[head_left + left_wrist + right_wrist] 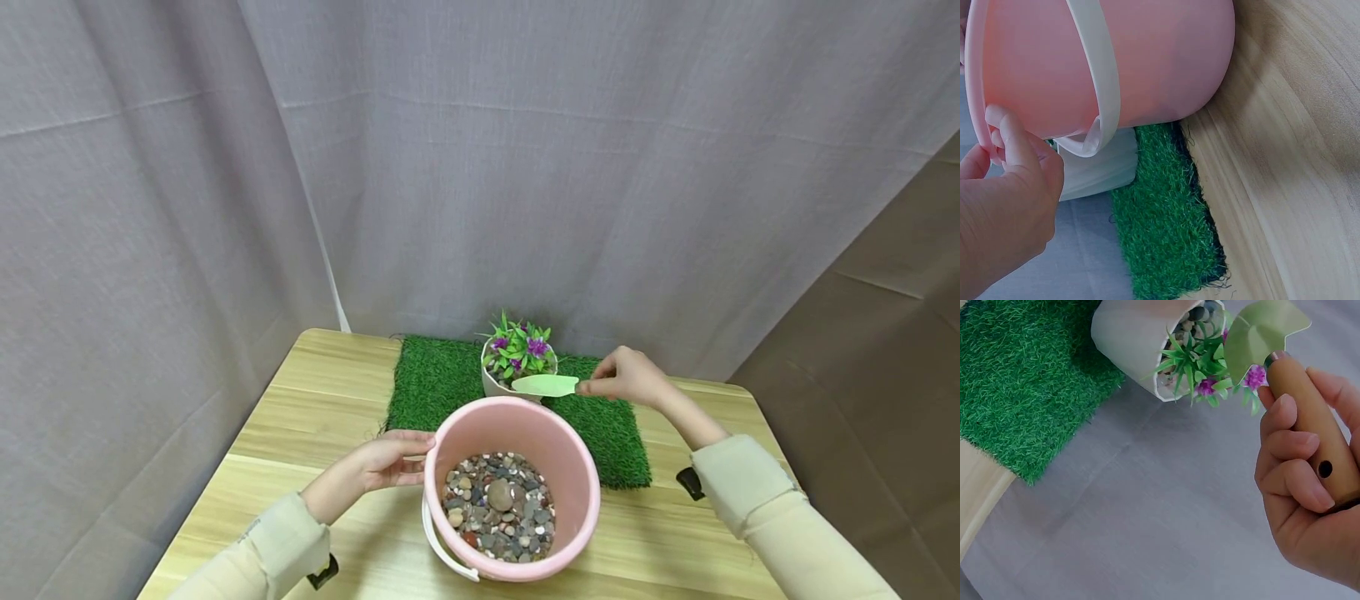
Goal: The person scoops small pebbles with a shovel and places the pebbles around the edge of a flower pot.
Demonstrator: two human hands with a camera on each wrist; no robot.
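At the near middle of the table stands a pink bucket with pebbles and one larger round stone inside. My left hand grips its rim from the left; in the left wrist view, thumb and fingers of that hand pinch the rim. My right hand holds a small trowel with a pale green blade. Its wooden handle lies inside curled fingers in the right wrist view. The blade is over the near rim of a white flowerpot with a purple-flowered plant and pebbles.
The flowerpot stands on a green artificial grass mat at the back of the wooden table. A white bucket handle hangs at the bucket's left side. Grey curtains hang behind and beside the table.
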